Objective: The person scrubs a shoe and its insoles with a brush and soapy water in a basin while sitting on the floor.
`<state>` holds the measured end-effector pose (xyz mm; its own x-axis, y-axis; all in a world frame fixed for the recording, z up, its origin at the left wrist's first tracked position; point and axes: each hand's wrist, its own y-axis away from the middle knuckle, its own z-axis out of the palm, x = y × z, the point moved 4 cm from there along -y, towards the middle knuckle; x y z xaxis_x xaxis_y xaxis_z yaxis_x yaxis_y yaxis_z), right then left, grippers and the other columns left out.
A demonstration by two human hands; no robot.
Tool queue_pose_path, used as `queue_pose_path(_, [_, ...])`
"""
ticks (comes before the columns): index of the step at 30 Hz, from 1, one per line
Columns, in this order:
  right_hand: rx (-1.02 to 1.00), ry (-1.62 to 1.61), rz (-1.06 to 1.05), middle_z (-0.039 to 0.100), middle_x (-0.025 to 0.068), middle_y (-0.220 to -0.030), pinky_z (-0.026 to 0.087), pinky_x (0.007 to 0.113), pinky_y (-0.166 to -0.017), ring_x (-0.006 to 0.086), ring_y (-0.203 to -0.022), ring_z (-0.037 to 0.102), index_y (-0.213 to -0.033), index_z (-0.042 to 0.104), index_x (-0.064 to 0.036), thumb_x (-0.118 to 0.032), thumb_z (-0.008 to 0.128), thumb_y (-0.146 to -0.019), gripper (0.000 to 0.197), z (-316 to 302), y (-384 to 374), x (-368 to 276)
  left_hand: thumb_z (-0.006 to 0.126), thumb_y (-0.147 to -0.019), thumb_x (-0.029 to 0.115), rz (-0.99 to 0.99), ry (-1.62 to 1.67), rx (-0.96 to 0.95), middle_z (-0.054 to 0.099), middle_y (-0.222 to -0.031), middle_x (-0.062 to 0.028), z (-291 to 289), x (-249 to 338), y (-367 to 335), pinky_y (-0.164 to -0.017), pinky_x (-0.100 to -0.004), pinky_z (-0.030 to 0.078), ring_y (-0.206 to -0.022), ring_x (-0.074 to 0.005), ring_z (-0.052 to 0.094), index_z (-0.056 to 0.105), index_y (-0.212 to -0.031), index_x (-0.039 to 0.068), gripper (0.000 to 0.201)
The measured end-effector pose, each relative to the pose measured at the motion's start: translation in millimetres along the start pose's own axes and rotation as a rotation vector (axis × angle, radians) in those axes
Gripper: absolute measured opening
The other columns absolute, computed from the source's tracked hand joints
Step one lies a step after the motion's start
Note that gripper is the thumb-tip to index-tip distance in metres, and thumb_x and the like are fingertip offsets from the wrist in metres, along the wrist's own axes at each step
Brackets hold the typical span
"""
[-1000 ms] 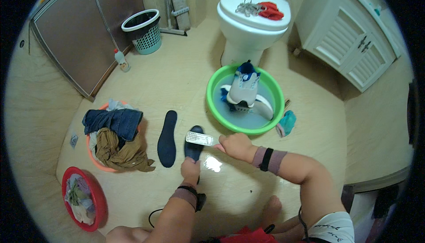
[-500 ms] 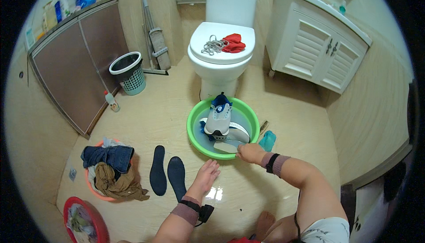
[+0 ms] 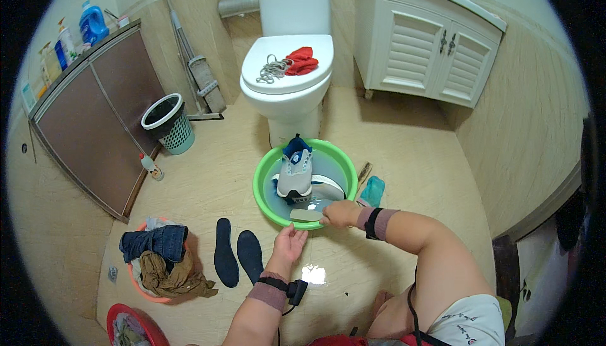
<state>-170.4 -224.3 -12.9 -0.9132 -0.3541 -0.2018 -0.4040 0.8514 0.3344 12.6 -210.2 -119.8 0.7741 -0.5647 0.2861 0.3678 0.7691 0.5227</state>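
A green basin point(image 3: 260, 196) of cloudy water stands on the floor ahead of me. In it a grey sneaker point(image 3: 295, 172) with blue lining points its toe toward me. Beside it lies a second shoe point(image 3: 328, 189), partly under water, its white sole edge showing. My right hand point(image 3: 341, 213) is closed at the near right rim, with a pale flat piece point(image 3: 306, 215) reaching from its fingertips over the water; its kind is unclear. Just outside the near rim, my left hand point(image 3: 290, 244) is held palm up, fingers apart and holding nothing.
Two dark insoles point(image 3: 225, 254) lie left of my left hand. A brush point(image 3: 364, 172) and a teal cloth-like item point(image 3: 373, 191) are right of the basin. Clothes baskets point(image 3: 140, 286) stand at left, a toilet point(image 3: 287, 103) with laces on its lid behind, a cabinet point(image 3: 423, 43) far right.
The view has shifted, so most things sit further left. My left hand has turned palm up and come closer to the basin rim. My right hand stays at the rim with the pale piece.
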Motion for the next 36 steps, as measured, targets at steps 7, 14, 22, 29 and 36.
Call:
queue_pose_path(7, [0.020, 0.030, 0.001, 0.068, 0.0201, -0.088, 0.053, 0.048, -0.075, 0.0380, -0.084, 0.067, -0.100, 0.065, -0.0038, -0.041, 0.059, -0.091, 0.039, -8, 14, 40, 0.053, -0.097, 0.018, 0.023, -0.435, 0.260, 0.056, -0.097, -0.0110, -11, -4, 22, -0.068, -0.0343, 0.052, -0.079, -0.0211, 0.056, 0.048, -0.114, 0.004, 0.023])
queue_pose_path(14, [-0.063, 0.104, -0.171, 0.070, 0.0164, -0.088, 0.053, 0.046, -0.074, 0.0359, -0.083, 0.068, -0.096, 0.069, -0.0078, -0.041, 0.066, -0.084, 0.035, 5, 1, 30, 0.054, -0.096, 0.021, 0.003, -0.516, 0.415, 0.055, -0.080, -0.0080, -32, -28, 71, -0.047, -0.0293, 0.045, -0.057, -0.0172, 0.051, 0.049, -0.109, 0.005, 0.021])
queue_pose_path(22, [-0.166, 0.049, -0.336, 0.070, 0.0158, -0.086, 0.053, 0.047, -0.073, 0.0367, -0.083, 0.067, -0.092, 0.071, -0.0076, -0.041, 0.069, -0.081, 0.035, 23, -5, 18, 0.051, -0.096, 0.024, -0.100, -0.491, 0.588, 0.057, -0.081, -0.0050, -33, -46, 134, -0.049, -0.0314, 0.043, -0.064, -0.0164, 0.054, 0.051, -0.106, 0.011, 0.017])
queue_pose_path(29, [-0.147, 0.038, -0.329, 0.069, 0.0148, -0.080, 0.052, 0.047, -0.069, 0.0352, -0.078, 0.067, -0.088, 0.071, -0.0075, -0.043, 0.071, -0.077, 0.037, -31, 3, 55, 0.048, -0.097, 0.045, 0.237, -0.442, 0.682, 0.045, -0.069, 0.0022, -10, -5, 149, -0.064, -0.0336, 0.037, -0.058, -0.0119, 0.037, 0.052, -0.091, 0.017, 0.029])
queue_pose_path(36, [-0.043, -0.067, -0.165, 0.069, 0.0154, -0.081, 0.053, 0.046, -0.068, 0.0348, -0.079, 0.068, -0.088, 0.071, -0.0075, -0.039, 0.071, -0.076, 0.033, -51, -15, 114, 0.065, -0.091, 0.041, 0.085, -0.128, 0.447, 0.052, -0.119, -0.0147, 57, -6, 120, -0.099, -0.0516, 0.047, -0.113, -0.0318, 0.054, 0.043, -0.129, 0.009, 0.055])
